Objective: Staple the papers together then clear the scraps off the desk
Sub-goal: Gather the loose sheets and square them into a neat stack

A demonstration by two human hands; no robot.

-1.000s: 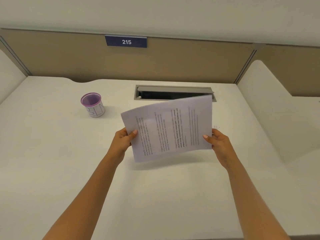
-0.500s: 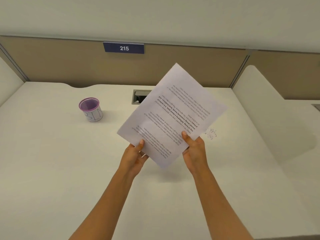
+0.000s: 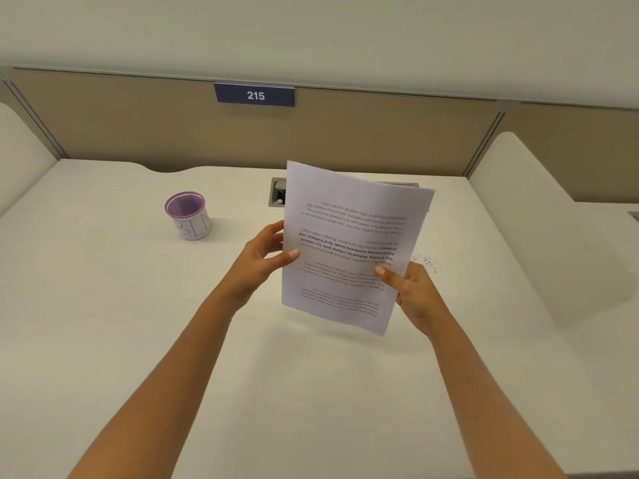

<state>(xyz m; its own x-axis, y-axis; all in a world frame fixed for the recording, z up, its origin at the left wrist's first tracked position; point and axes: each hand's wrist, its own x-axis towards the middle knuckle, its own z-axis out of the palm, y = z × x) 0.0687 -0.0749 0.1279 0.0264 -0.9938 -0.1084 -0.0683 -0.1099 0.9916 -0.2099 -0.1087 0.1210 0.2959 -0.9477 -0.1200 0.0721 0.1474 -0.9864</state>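
Head view, looking down on a pale desk [image 3: 103,340] inside a cubicle, with every place given relative to the papers [image 3: 349,243] held above the desk's middle. Far to the left of the papers stands a small cup [image 3: 188,216] with a purple rim and the hand-drawn letters BIN on its side, upright and well apart from everything else. Just left of the papers, the left hand [image 3: 257,261] grips their left edge, thumb on the printed face and fingers behind. Behind the papers, a recessed cable slot [image 3: 278,191] in the desk is mostly hidden by the sheets. Above and beyond the papers, a dark blue plate [image 3: 255,95] reading 215 hangs on the tan partition. At the lower right edge of the papers, the right hand [image 3: 415,292] grasps them, thumb on the front. Just right of the papers, tiny scraps [image 3: 427,262] lie scattered on the desk, partly hidden by the sheet and hand.

Half a second ago the papers sat diagonally, held by both hands at the near corner; now they stand nearly straight, with the hands spread to opposite sides.

The papers are white sheets, printed with text that reads upside down from here, one paragraph in bold, the near edge lifted clear of the desk.
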